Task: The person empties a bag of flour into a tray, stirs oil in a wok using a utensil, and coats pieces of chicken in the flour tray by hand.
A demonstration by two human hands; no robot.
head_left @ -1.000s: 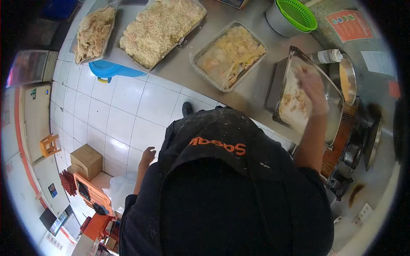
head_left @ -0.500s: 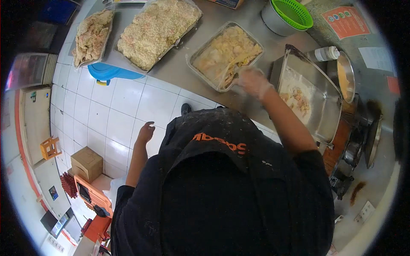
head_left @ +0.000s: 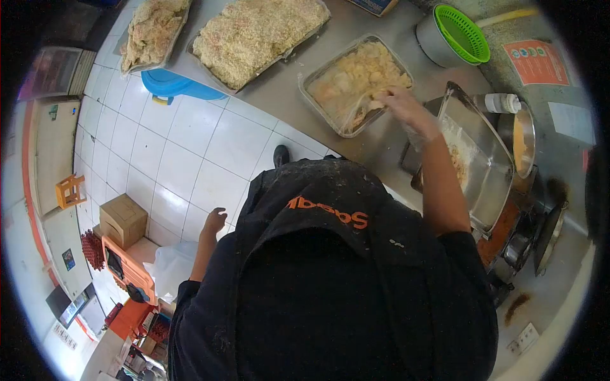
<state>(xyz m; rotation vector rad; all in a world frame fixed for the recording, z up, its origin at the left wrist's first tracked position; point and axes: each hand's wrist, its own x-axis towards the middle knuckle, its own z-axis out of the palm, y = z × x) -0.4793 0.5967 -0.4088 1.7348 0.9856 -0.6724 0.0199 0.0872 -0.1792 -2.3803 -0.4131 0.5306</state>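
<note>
My right hand (head_left: 413, 115), in a clear plastic glove, reaches over the right edge of a clear-walled tray (head_left: 309, 103). Its fingers are closed around a pale, wet strip of raw meat (head_left: 363, 106) that hangs over the other pieces; the fingertips partly hide it. Pale yellowish meat pieces (head_left: 362, 70) fill the tray. My left hand (head_left: 215, 220) hangs over the floor at my side, its fingers apart and holding nothing. Right of my right forearm lies a deep steel pan (head_left: 492, 184) with white flour and a few meat scraps (head_left: 459, 164) inside.
Two trays heaped with crumb-coated pieces (head_left: 254, 38) (head_left: 152, 32) stand along the counter's left. A green basket (head_left: 462, 35) leans in a grey pot (head_left: 435, 44) at the back. A white-capped bottle (head_left: 502, 103) and a steel bowl (head_left: 528, 141) lie beyond the steel pan. A blue container (head_left: 181, 86) sits below the counter.
My right hand has shifted from the tray's near right corner farther up along its right side, lifting a strip of meat. The whole view has turned slightly. My left hand stays hanging.
</note>
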